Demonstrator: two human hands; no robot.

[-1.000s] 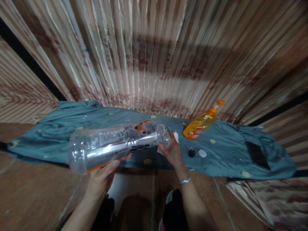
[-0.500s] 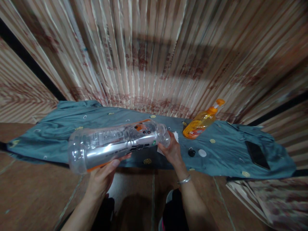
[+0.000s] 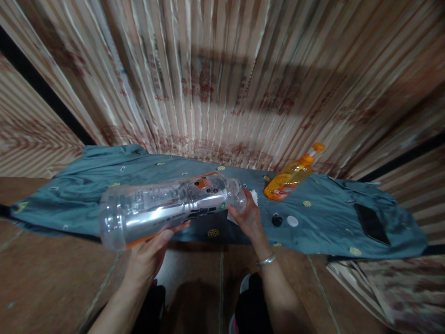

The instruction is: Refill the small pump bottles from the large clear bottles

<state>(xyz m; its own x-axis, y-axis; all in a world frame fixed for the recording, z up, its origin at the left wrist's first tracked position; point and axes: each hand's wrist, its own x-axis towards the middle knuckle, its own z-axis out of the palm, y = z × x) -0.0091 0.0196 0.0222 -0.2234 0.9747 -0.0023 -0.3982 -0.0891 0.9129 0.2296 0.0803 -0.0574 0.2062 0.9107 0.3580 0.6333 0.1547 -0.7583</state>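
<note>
A large clear plastic bottle [image 3: 163, 206] lies sideways in the air above a teal cloth [image 3: 323, 222]. My left hand [image 3: 149, 253] cups the bottle's body from below, fingers wrapped round it. My right hand [image 3: 248, 215] is closed at the bottle's neck and mouth, with a bit of white tissue [image 3: 254, 197] showing behind the fingers. A silver bracelet sits on my right wrist. Whether the bottle's mouth has a cap on it is hidden by the hand.
An orange pump bottle [image 3: 290, 176] stands tilted on the cloth to the right. A small black cap [image 3: 276, 221] and a white cap [image 3: 292, 221] lie beside my right hand. A dark phone [image 3: 371, 224] rests further right. Patterned curtains hang behind.
</note>
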